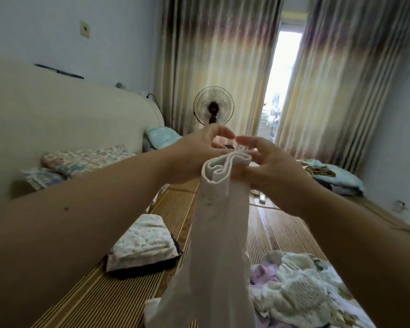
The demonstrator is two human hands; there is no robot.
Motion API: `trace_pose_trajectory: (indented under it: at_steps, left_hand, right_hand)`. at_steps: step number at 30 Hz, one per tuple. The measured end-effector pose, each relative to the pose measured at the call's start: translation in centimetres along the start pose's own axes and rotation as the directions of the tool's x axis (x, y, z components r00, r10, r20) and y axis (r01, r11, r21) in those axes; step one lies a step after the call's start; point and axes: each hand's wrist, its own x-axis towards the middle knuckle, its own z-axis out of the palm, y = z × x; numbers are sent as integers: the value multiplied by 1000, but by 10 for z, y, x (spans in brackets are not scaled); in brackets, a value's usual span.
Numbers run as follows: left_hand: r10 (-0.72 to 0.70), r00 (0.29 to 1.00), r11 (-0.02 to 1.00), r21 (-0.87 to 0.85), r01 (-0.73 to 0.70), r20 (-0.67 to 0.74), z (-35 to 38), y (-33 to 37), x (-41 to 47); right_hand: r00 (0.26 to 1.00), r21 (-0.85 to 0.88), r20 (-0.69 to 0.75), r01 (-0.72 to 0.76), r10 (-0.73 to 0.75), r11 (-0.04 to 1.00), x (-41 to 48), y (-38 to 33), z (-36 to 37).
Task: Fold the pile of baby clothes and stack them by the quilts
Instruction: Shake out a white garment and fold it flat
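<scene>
White garment (223,221): held up in the air above the bed mat (104,297), with its bunched top hem between both hands and the rest hanging down.
Left hand (199,150): grips the hem's left side, fingers (223,132) curled over it.
Right hand (275,169): pinches the right side, upper fingers loosely bent.
Pile of baby clothes (301,287): unfolded, lower right on the mat.
Folded floral quilts (85,159): by the headboard.
Fan (213,106): before the curtains.
</scene>
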Motion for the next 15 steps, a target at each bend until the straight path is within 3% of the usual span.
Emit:
trace_pose_trajectory:
  at_steps: [2, 5, 7, 9, 12, 15]
  left_hand:
    - [-74, 997, 996, 44, 74, -10, 1, -1, 0]
    - [-239, 965, 964, -90, 249, 104, -1, 10, -5]
    - [-301, 935, 952, 114, 283, 188, 0, 20, -7]
    - [-275, 953, 897, 392, 206, 128, 6, 31, -8]
    - [-183, 982, 902, 403, 152, 38, 11, 44, -4]
    - [-76, 996, 975, 203, 85, -50, 2, 62, 2]
  right_hand:
    - [999, 22, 31, -26, 26, 999, -2, 7, 0]
    - [992, -173, -123, 17, -39, 985, 0, 16, -2]
    - [972, -236, -221, 19, -73, 972, 4, 25, -4]
    - [963, -101, -266, 4, -31, 995, 3, 36, 0]
    - [988, 192, -145, -23, 52, 981, -8, 57, 13]
    - [985, 174, 37, -171, 167, 970, -25, 85, 19]
